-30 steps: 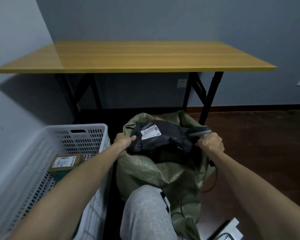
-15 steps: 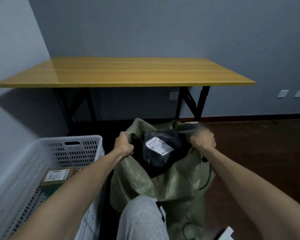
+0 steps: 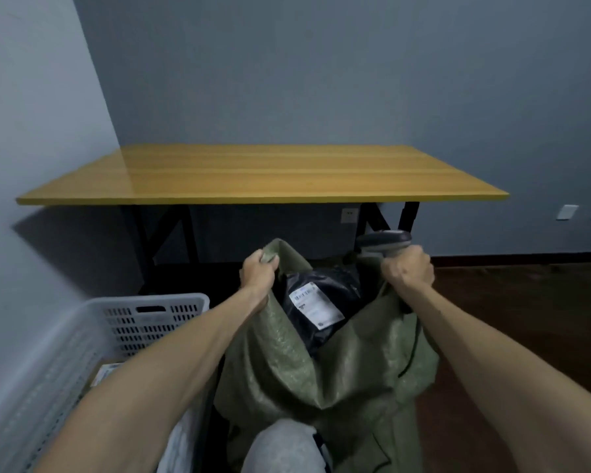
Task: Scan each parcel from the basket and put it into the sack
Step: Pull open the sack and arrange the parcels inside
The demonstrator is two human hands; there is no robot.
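Note:
A green woven sack (image 3: 325, 370) stands on the floor between my arms, its mouth held wide. Inside it lies a black plastic parcel (image 3: 321, 295) with a white label facing up. My left hand (image 3: 258, 269) grips the sack's left rim. My right hand (image 3: 408, 269) grips the right rim and also holds a grey barcode scanner (image 3: 384, 240), whose cord runs down the sack's side. The white plastic basket (image 3: 157, 315) stands at the left; a cardboard parcel (image 3: 104, 373) shows inside it, mostly hidden by my left forearm.
A yellow-topped table (image 3: 263, 175) on black legs stands just beyond the sack, against the grey wall. Dark wooden floor (image 3: 526, 302) stretches to the right. My grey-clad knee (image 3: 284, 445) is below the sack. Wall sockets (image 3: 567, 212) sit low on the right.
Both hands have lifted the sack's rim upward and apart. The black parcel has sunk from on top of the mouth to inside the sack. My view has tilted up.

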